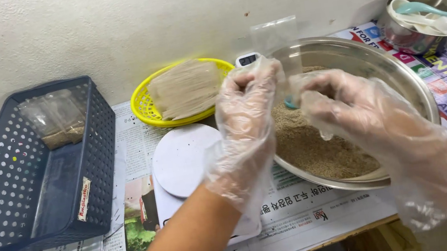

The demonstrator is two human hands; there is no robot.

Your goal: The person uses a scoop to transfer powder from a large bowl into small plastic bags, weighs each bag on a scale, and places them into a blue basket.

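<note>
A: What do you see from the head camera?

B: Two hands in thin clear gloves. The left hand [246, 101] has its fingers curled shut on the edge of a small clear bag [275, 38]. The bag stands up over a big metal bowl [406, 80].

A: And the other hand?

B: The right hand [344, 101] is just beside the left one, over the bowl. Its fingers are bent and pinch the bag from the other side. Something small and blue [290, 104] peeks out between the hands. I cannot tell what it is.

A: What is in the bowl?

B: Brown grains [315, 147], like sand.

A: What else is on the bench?

B: Newspaper [284, 216] covers it. A white round scale [181, 158] sits left of the bowl. Behind it is a yellow basket [144, 105] with a flat stack of bags. A blue crate [30, 178] on the far left holds one filled bag [57, 121]. A small metal bowl [408, 39] with a light blue spoon [433, 10] sits at the far right.
</note>
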